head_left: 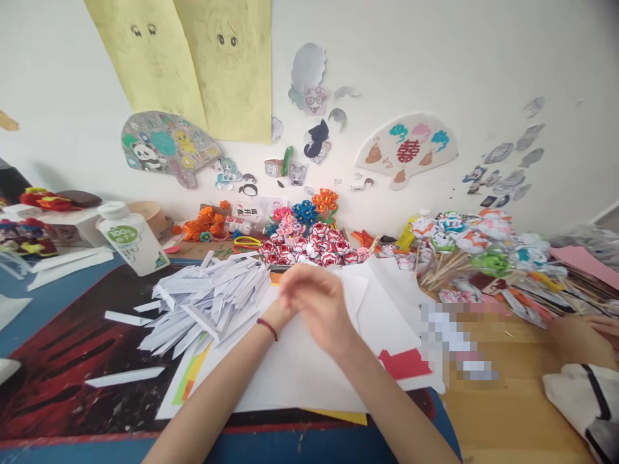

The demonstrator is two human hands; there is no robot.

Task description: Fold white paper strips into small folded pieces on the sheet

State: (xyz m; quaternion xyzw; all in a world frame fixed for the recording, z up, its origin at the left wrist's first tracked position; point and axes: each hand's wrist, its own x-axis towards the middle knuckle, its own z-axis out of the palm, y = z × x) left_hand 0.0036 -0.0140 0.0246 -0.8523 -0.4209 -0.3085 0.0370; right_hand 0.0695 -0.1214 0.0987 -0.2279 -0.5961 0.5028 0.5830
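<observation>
My left hand (pixel 286 305), with a dark red cord on its wrist, is raised over white paper sheets (pixel 300 367). My right hand (pixel 322 309) overlaps it, fingers curled and pressed together against it. Most of my left fingers are hidden behind the right hand. Anything between the two hands is out of sight. Close to the left hand lies a heap of narrow folded white paper strips (pixel 207 299). One loose folded strip (pixel 126 376) rests on the dark mat. Red paper (pixel 405 365) sits on the sheets, right of my right forearm.
A white bottle (pixel 133 238) stands at the left. Red-and-white paper flowers (pixel 312 248) are massed behind the hands. More flowers on sticks (pixel 447 258) lie to the right. Another person's arm (pixel 578 338) and white sleeve (pixel 575 393) reach in at the right edge.
</observation>
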